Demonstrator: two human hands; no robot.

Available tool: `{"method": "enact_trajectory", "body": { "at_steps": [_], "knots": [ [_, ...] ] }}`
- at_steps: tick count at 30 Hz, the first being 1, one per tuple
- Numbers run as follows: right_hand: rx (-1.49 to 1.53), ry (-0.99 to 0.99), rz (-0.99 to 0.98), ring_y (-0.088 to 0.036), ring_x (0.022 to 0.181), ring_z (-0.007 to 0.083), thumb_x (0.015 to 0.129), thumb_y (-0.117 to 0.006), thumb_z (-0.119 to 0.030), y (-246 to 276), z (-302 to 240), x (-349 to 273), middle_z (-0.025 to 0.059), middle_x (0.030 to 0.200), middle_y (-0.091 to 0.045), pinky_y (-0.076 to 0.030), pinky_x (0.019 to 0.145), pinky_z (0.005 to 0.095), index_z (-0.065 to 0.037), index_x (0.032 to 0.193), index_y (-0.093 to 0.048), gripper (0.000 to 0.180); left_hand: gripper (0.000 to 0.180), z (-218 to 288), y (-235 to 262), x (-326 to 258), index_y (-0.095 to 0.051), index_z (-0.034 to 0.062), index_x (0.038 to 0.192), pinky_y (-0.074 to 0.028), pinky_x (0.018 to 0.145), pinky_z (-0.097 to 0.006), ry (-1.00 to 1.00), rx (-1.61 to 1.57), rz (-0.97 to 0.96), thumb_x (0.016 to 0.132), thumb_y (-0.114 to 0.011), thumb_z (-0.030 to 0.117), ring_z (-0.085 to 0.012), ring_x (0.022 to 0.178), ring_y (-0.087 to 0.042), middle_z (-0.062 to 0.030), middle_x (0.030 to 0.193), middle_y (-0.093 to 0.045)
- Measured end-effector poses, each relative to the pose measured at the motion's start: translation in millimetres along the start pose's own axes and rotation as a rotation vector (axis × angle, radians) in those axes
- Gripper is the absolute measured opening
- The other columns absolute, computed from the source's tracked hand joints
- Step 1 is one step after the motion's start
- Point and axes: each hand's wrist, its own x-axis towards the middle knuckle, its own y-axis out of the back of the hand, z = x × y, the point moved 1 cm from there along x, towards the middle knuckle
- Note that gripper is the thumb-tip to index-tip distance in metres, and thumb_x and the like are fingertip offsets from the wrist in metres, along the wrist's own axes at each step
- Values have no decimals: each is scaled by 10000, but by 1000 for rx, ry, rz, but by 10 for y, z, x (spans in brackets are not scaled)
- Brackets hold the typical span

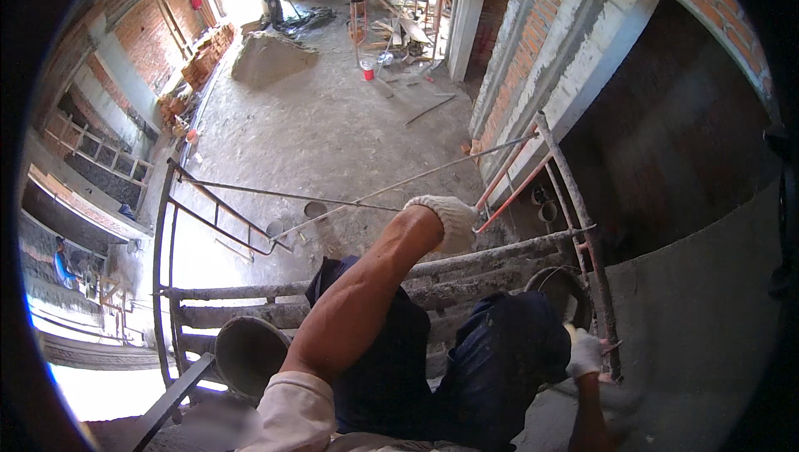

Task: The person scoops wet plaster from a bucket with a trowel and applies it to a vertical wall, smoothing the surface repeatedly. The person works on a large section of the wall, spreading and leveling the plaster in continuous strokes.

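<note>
Left hand [454, 221], white glove, is closed around the diagonal brace [499, 176] where the thin rods cross, up at the right-hand scaffold frame [574, 202]; arm fully stretched forward. Right hand [585, 354], also gloved, sits low at the frame's upright next to the plastered wall [691, 310]; looks like it's gripping the tube or a tool there, but can't tell which, fingers mostly hidden. Person is seated on the plank deck [499, 254], dark trousers [499, 360] over the edge, a bucket [248, 352] on the deck to the left, another bucket [570, 290] wedged by the right knee. Floor [333, 127] is far below, sand pile [268, 57] and scrap timber near the doorway, another person standing there. My read: weight should stay on the deck and the upright, not on that thin brace; it's a steadying hold at best. Keep both grips until seated weight is centred, and mind the left bucket near the deck edge.
</note>
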Motion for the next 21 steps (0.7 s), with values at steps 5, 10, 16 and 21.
{"method": "enact_trajectory", "body": {
  "at_steps": [5,10,16,21],
  "knots": [
    [-248,125,-275,-736,988,429,943,-589,-241,254,-120,66,229,1044,-753,-569,850,554,-148,1067,-737,214,541,-21,-39,37,-514,55,1486,-540,1009,-515,-8,11,-91,1042,-546,362,-411,1193,-682,-227,1286,-701],
    [-135,207,-131,-733,986,425,920,-635,-264,333,-99,156,215,995,-761,-569,839,552,-173,1114,-736,236,527,-19,-23,20,-518,56,1464,-541,996,-523,-42,57,-61,1041,-552,370,-413,1172,-691,-246,1232,-713],
    [-122,125,-173,-730,1070,405,948,-604,-296,184,42,267,191,996,-767,-552,960,552,-243,1160,-755,266,514,18,-2,-10,-524,65,1448,-541,996,-521,-27,-3,-59,1037,-566,370,-419,1168,-690,-256,1224,-711],
    [-256,137,-383,-728,1041,422,930,-573,-417,199,53,274,235,1000,-757,-544,925,547,-189,1153,-782,381,529,33,11,-15,-519,77,1465,-533,1006,-518,-34,44,-46,1035,-571,380,-420,1185,-679,-247,1259,-706]
  ]
}}
